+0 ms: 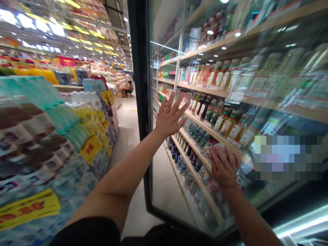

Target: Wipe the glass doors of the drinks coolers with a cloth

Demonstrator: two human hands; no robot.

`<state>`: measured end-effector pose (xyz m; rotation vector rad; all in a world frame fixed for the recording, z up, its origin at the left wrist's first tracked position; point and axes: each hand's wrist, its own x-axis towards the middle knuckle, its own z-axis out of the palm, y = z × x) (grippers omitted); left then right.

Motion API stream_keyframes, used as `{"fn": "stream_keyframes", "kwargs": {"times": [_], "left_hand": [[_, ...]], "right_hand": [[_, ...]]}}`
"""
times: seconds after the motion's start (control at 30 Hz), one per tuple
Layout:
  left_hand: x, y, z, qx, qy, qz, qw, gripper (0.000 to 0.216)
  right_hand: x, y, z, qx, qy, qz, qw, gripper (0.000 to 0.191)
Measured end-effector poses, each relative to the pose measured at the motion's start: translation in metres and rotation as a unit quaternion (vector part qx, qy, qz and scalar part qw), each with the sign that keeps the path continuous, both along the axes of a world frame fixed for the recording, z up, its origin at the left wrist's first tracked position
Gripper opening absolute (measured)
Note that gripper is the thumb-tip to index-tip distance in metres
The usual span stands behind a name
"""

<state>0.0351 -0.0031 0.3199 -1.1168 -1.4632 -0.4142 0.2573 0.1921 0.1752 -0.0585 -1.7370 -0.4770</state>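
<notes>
A glass door (169, 201) with a black frame stands ajar in front of me. My left hand (169, 119) is stretched out with its fingers spread, at the glass near the frame; a faint reflection of it shows beside it. Lower and to the right, my right hand (225, 165) is bent over a pale crumpled cloth (208, 149) against the glass. Only part of the cloth shows past the fingers. Through and in the glass appear shelves (205, 128) of bottled drinks (229, 124), partly blurred.
On the left rise stacks of wrapped bottles (25, 133) with yellow price signs (91, 148). A pale floor aisle (125, 119) runs between them and the door. Far down it, a person (128, 88) is low to the floor. A light strip (304, 222) glows at lower right.
</notes>
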Motion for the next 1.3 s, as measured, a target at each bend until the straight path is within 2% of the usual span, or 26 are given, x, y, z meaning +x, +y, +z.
{"fn": "stream_keyframes", "kwargs": {"times": [0.13,0.33,0.5,0.6,0.67,0.73,0.8,0.9,0.97,1.03,1.1,1.2,1.3], "left_hand": [[-0.001,0.000,0.000,-0.002,0.003,0.008,1.000,0.061],[-0.003,0.001,0.002,-0.002,0.015,0.023,1.000,0.060],[-0.005,0.003,0.001,0.009,0.030,0.024,0.999,0.062],[-0.007,0.006,-0.001,0.009,0.022,0.021,1.000,0.061],[-0.008,0.007,-0.001,0.005,0.011,0.012,1.000,0.060],[-0.010,0.008,-0.001,0.002,-0.004,-0.003,1.000,0.060],[-0.011,0.009,-0.001,0.000,-0.015,-0.015,1.000,0.059],[-0.013,0.011,-0.002,0.008,-0.003,-0.023,1.000,0.059],[-0.014,0.012,-0.002,0.017,0.011,-0.030,0.999,0.060],[-0.013,0.013,-0.002,0.021,0.012,-0.041,0.999,0.061],[-0.013,0.013,-0.002,0.013,-0.002,-0.055,0.998,0.063],[-0.012,0.015,-0.002,0.001,-0.018,-0.076,0.997,0.063],[-0.013,0.016,-0.003,0.010,-0.013,-0.090,0.996,0.063]], "right_hand": [[0.000,0.002,0.002,0.019,-0.006,0.003,1.000,0.042],[0.001,0.000,0.000,-0.014,-0.029,0.001,0.999,0.053],[0.003,-0.010,-0.006,-0.024,-0.095,-0.080,0.992,0.059],[0.005,-0.007,0.006,0.020,-0.124,-0.092,0.988,0.054],[0.005,-0.001,0.029,0.052,-0.133,-0.078,0.987,0.053],[0.004,0.007,0.066,0.070,-0.125,-0.070,0.987,0.052],[0.001,0.014,0.115,0.064,-0.108,-0.072,0.989,0.050],[-0.008,0.017,0.191,-0.004,-0.073,-0.085,0.994,0.050],[-0.018,0.012,0.230,-0.025,-0.051,-0.100,0.993,0.065],[-0.029,0.002,0.254,-0.047,-0.035,-0.119,0.991,0.076],[-0.038,-0.009,0.263,-0.048,-0.049,-0.130,0.989,0.078],[-0.041,-0.018,0.271,-0.006,-0.116,-0.134,0.984,0.075],[-0.029,-0.008,0.293,0.027,-0.148,-0.164,0.975,0.078]]}}
